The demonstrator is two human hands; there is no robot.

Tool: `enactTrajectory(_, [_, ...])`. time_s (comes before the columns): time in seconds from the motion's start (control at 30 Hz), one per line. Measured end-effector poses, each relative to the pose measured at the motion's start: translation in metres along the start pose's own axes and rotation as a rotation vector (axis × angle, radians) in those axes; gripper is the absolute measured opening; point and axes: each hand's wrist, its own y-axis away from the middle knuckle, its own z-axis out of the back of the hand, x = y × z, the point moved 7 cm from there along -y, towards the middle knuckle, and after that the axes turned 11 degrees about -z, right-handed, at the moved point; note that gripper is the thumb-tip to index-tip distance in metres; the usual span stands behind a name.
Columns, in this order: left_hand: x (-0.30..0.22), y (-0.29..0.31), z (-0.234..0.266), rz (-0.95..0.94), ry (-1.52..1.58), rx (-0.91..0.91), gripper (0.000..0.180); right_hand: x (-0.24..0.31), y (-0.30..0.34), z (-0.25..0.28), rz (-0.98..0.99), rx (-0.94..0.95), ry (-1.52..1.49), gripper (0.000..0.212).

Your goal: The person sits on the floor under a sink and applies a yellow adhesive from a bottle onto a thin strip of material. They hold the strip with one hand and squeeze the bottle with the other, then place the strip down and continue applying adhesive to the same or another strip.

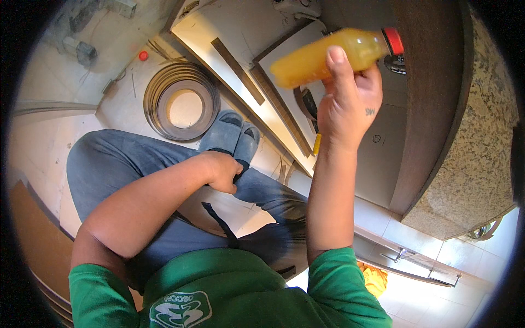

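My right hand is raised and closed round a clear plastic bottle of yellow-orange liquid. The bottle lies tilted on its side, its red cap on and pointing right. My thumb rests along the near face of the bottle, and the other fingers wrap behind it. Lower and to the left, my left hand is by my bent legs, just in front of my grey slippers. Its fingers curl in, their tips hidden, so whatever they may hold does not show.
A coil of brown edging strip lies on the floor beyond my knees, near a loose red cap. Pale boards with dark strips lean ahead. At right stands a dark wood panel under a speckled granite slab. An orange cloth lies behind my right arm.
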Motion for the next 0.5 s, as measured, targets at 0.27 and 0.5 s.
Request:
enactTrajectory(0.27, [0.003,0.000,0.000,0.011,-0.002,0.002,0.058,-0.006,-0.010,-0.013,-0.004,0.036,-0.133,0.034])
enactTrajectory(0.5, [0.003,0.000,-0.002,-0.018,0.027,-0.013,0.063,-0.010,0.006,0.037,-0.035,-0.136,-0.037,0.040])
